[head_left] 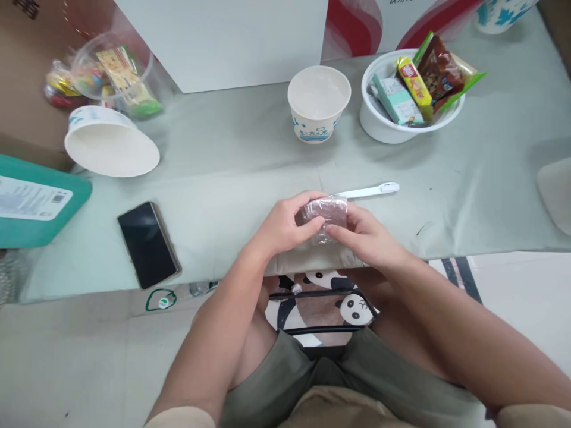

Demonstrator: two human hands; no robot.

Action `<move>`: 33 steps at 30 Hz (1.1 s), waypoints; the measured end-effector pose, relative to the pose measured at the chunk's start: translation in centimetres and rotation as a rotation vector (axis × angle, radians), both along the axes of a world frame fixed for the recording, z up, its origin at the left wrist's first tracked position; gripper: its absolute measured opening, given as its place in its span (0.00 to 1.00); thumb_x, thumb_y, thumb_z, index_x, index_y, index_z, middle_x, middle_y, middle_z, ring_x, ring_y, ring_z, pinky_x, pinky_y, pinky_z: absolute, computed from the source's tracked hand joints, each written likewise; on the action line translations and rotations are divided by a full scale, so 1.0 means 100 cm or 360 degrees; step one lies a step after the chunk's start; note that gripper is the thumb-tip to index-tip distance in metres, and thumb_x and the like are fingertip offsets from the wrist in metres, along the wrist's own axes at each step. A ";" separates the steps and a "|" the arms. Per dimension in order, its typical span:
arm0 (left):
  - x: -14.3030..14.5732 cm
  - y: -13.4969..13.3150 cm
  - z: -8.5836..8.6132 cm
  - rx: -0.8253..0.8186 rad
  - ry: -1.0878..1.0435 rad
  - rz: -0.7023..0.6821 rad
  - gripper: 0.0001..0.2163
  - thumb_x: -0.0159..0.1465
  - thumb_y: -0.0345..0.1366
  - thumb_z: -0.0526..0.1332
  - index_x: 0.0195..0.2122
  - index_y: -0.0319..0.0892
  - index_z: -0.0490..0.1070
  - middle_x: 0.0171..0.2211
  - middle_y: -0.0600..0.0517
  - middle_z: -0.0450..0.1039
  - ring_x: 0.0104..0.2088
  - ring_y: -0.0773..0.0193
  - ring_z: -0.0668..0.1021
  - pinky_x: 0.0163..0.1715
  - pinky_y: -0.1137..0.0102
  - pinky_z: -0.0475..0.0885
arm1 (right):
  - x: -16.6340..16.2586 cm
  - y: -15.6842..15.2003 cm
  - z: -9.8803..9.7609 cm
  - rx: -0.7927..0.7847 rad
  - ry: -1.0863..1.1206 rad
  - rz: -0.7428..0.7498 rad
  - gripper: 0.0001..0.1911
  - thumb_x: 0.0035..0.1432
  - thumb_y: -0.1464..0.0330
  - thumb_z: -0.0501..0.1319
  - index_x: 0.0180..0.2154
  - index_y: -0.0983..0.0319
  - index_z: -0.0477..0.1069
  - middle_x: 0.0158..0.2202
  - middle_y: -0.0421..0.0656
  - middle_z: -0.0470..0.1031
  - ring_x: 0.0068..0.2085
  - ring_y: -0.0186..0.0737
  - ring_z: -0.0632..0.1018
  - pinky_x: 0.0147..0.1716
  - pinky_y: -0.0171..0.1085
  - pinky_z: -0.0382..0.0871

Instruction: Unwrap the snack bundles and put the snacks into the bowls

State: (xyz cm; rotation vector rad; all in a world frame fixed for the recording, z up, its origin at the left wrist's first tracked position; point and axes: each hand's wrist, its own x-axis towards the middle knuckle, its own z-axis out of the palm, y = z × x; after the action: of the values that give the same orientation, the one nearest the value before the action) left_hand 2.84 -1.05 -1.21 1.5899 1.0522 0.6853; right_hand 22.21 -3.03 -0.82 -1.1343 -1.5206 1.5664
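Note:
Near the table's front edge, a small brownish block wrapped in clear plastic film (332, 208) is held between both hands. My left hand (289, 223) grips its left side, thumb across the face and fingers behind. My right hand (363, 233) is closed on the right side, its thumb tip close to the left thumb. What the block is made of cannot be told through the shiny film. Just behind the hands lies a white plastic knife-like tool (372, 191), its handle pointing right and its other end hidden behind the block.
A white paper cup (319, 128) and a white bowl (388, 131) of packaged snacks stand behind the hands. To the left are a black phone (148, 244), a tipped paper bowl (111, 145), a clear snack tub (80, 83) and a green container (44, 229). White boxes (250, 41) line the back.

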 end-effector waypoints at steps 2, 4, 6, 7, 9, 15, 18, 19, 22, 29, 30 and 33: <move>-0.001 0.000 -0.001 -0.0034 0.0006 0.0044 0.18 0.64 0.39 0.62 0.55 0.42 0.75 0.45 0.50 0.81 0.41 0.62 0.80 0.43 0.70 0.74 | 0.001 0.000 -0.001 -0.0025 0.0011 0.0017 0.15 0.61 0.61 0.63 0.48 0.59 0.76 0.44 0.45 0.81 0.46 0.44 0.80 0.48 0.45 0.76; -0.001 0.002 -0.001 -0.0064 0.0017 0.0101 0.17 0.64 0.39 0.61 0.53 0.42 0.76 0.42 0.52 0.81 0.37 0.65 0.79 0.40 0.70 0.73 | 0.002 0.001 -0.003 -0.0055 0.0007 0.0017 0.14 0.62 0.61 0.63 0.47 0.59 0.75 0.45 0.45 0.80 0.46 0.44 0.80 0.48 0.45 0.76; -0.001 0.003 -0.002 -0.0078 0.0016 0.0184 0.16 0.64 0.39 0.61 0.51 0.41 0.77 0.38 0.52 0.80 0.34 0.66 0.77 0.37 0.71 0.72 | 0.004 0.001 -0.005 -0.0034 -0.0029 -0.0105 0.12 0.62 0.60 0.63 0.45 0.59 0.73 0.44 0.45 0.79 0.45 0.42 0.79 0.47 0.43 0.76; -0.002 0.004 -0.002 -0.0085 0.0004 0.0221 0.15 0.64 0.39 0.61 0.50 0.40 0.77 0.37 0.52 0.79 0.33 0.66 0.77 0.35 0.72 0.72 | 0.004 0.001 -0.006 0.0006 -0.0058 -0.0223 0.12 0.61 0.60 0.64 0.44 0.58 0.71 0.44 0.44 0.77 0.46 0.42 0.78 0.47 0.42 0.75; -0.002 0.006 -0.002 -0.0123 -0.0048 0.0270 0.15 0.63 0.39 0.63 0.49 0.40 0.76 0.37 0.51 0.79 0.33 0.67 0.77 0.34 0.72 0.72 | 0.005 0.000 -0.009 0.0099 -0.0095 -0.0452 0.16 0.59 0.59 0.66 0.45 0.57 0.68 0.48 0.45 0.74 0.49 0.41 0.77 0.48 0.41 0.75; -0.002 0.006 0.000 -0.0289 -0.0229 0.0211 0.21 0.60 0.40 0.67 0.53 0.44 0.72 0.27 0.57 0.69 0.25 0.70 0.70 0.27 0.74 0.68 | -0.001 0.001 -0.007 0.0049 -0.0175 -0.0278 0.17 0.56 0.60 0.69 0.44 0.58 0.69 0.35 0.41 0.75 0.35 0.38 0.76 0.36 0.38 0.73; -0.003 0.005 0.001 -0.0326 -0.0349 0.0138 0.25 0.57 0.36 0.69 0.56 0.44 0.68 0.30 0.56 0.72 0.31 0.68 0.75 0.34 0.72 0.72 | -0.005 0.002 -0.002 0.0159 -0.0277 -0.0465 0.09 0.56 0.63 0.66 0.33 0.59 0.68 0.27 0.38 0.71 0.29 0.35 0.71 0.30 0.35 0.67; -0.004 0.005 0.002 -0.0334 -0.0363 0.0119 0.25 0.57 0.35 0.69 0.56 0.44 0.68 0.32 0.56 0.73 0.33 0.67 0.77 0.37 0.72 0.73 | -0.007 0.002 0.000 0.0200 -0.0249 -0.0509 0.09 0.55 0.63 0.66 0.33 0.58 0.68 0.28 0.38 0.71 0.29 0.35 0.72 0.29 0.35 0.67; -0.008 0.005 0.003 -0.0347 -0.0329 0.0064 0.20 0.59 0.34 0.67 0.52 0.44 0.70 0.31 0.56 0.74 0.32 0.67 0.77 0.37 0.71 0.72 | -0.010 0.000 0.002 0.0283 -0.0284 -0.0441 0.11 0.54 0.62 0.68 0.34 0.58 0.69 0.30 0.38 0.74 0.29 0.35 0.73 0.29 0.35 0.67; -0.028 0.004 0.006 -0.0319 -0.0354 0.0185 0.18 0.61 0.39 0.67 0.52 0.44 0.71 0.43 0.49 0.80 0.37 0.66 0.80 0.42 0.68 0.75 | -0.003 0.029 0.029 0.0591 -0.0635 -0.0699 0.07 0.57 0.62 0.67 0.30 0.58 0.73 0.25 0.39 0.74 0.27 0.37 0.72 0.28 0.37 0.65; -0.031 0.004 0.008 -0.0317 -0.0341 0.0199 0.17 0.62 0.39 0.66 0.52 0.43 0.71 0.44 0.48 0.80 0.38 0.66 0.80 0.43 0.67 0.76 | -0.001 0.042 0.039 0.0621 -0.0678 -0.0780 0.07 0.56 0.63 0.67 0.30 0.58 0.74 0.25 0.39 0.74 0.27 0.37 0.71 0.29 0.37 0.64; -0.037 0.003 0.012 -0.0292 -0.0294 0.0192 0.15 0.62 0.39 0.65 0.49 0.43 0.72 0.44 0.48 0.80 0.40 0.64 0.80 0.45 0.66 0.76 | -0.006 0.092 0.077 0.0754 -0.0882 -0.0930 0.08 0.55 0.70 0.66 0.25 0.60 0.72 0.22 0.38 0.69 0.27 0.34 0.68 0.29 0.37 0.60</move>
State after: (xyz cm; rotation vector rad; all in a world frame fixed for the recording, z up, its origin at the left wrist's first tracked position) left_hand -0.82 -0.76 -0.05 1.2885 1.0485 0.7780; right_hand 21.65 6.20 6.84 -1.6009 -1.5708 0.4849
